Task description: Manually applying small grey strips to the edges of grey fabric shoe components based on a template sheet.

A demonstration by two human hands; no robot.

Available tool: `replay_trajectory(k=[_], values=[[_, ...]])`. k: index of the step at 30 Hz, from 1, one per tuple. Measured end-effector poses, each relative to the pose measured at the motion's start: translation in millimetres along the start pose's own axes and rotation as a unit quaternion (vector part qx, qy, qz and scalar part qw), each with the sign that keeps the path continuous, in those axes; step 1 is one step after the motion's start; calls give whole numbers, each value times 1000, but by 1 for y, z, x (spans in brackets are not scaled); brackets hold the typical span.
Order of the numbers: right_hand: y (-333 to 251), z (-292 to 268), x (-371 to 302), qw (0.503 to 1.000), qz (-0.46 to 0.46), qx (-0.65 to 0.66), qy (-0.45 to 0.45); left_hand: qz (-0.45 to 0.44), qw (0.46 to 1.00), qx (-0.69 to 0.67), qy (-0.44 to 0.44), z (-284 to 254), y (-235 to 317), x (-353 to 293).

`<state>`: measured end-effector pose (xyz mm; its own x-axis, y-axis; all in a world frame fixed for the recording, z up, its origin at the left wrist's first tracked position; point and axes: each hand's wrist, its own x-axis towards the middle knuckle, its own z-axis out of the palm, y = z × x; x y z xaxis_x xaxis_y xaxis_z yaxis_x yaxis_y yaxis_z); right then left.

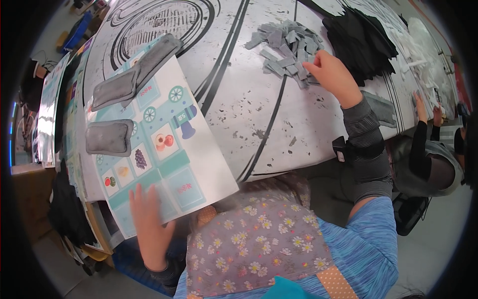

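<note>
"Which step is in hand?"
"Seemingly the picking: the right hand (334,78) is at the edge of the grey pieces (285,49), heaped on the table (264,107) beside black cloth (359,42)."
"Its fingers?"
"Bent; whether they clamp one piece, the view cannot tell."
"And the left hand (148,219)?"
"Blurred, fingers apart, over the printed sheet (215,182). Taking one piece calls for a narrow pinch."

Red chars. (184,189) & white no. (181,118) on teal/wht fruit sheet (215,172), v. sm.
</note>
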<state>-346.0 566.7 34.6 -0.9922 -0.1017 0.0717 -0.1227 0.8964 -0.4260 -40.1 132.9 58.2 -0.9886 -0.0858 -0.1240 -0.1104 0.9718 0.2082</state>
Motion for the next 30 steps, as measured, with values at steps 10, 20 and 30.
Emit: replay_trajectory(k=[10, 20, 30], values=[[20, -7, 12, 997, 4, 45, 62, -50, 997, 50, 28, -19, -29, -17], [33, -9, 19, 998, -11, -14, 65, 175, 982, 48, -58, -24, 75, 24], [-32, -11, -10, 939, -90, 331, 36, 318, 920, -215, 77, 16, 108, 70]])
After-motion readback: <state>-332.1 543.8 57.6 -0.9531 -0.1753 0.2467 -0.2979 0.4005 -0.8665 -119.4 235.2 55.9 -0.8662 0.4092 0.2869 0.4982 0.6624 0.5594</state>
